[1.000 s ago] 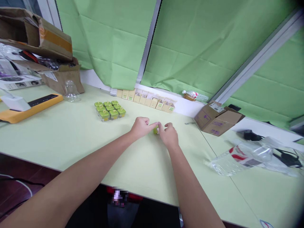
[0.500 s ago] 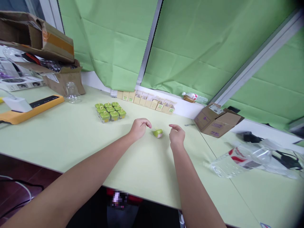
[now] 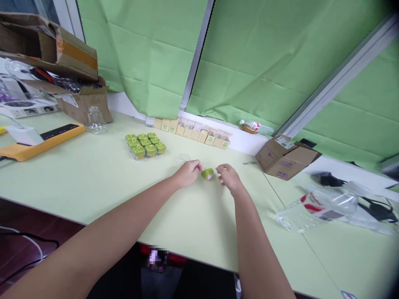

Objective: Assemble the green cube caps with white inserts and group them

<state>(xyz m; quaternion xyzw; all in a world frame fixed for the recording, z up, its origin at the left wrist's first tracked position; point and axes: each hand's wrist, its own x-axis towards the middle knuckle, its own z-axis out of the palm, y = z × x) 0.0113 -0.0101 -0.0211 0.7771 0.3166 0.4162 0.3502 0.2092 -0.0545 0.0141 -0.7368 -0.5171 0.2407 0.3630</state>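
A small green-topped container (image 3: 207, 173) with a pale pinkish side and a thin yellow loop sits tilted on the table between my hands. My left hand (image 3: 189, 172) is just left of it, fingers curled together close to its edge; whether they touch it or hold anything is not clear. To the right, my right hand (image 3: 230, 177) has its fingers bent but apart, with a small gap to the container. Beyond my left hand lies a small clear plastic piece (image 3: 184, 158). Several similar green-lidded containers (image 3: 145, 145) with yellow loops stand grouped farther left.
Small beige boxes (image 3: 195, 133) line the wall. An orange power strip (image 3: 59, 137) and a clear jar (image 3: 95, 121) are on the left. On the right are a cardboard box (image 3: 282, 160) and a large clear bottle (image 3: 311, 207). The table's near edge runs below my forearms.
Both hands have come in closer to the green-topped container, the left moving right and the right moving left. The clear plastic piece now shows behind my left hand.
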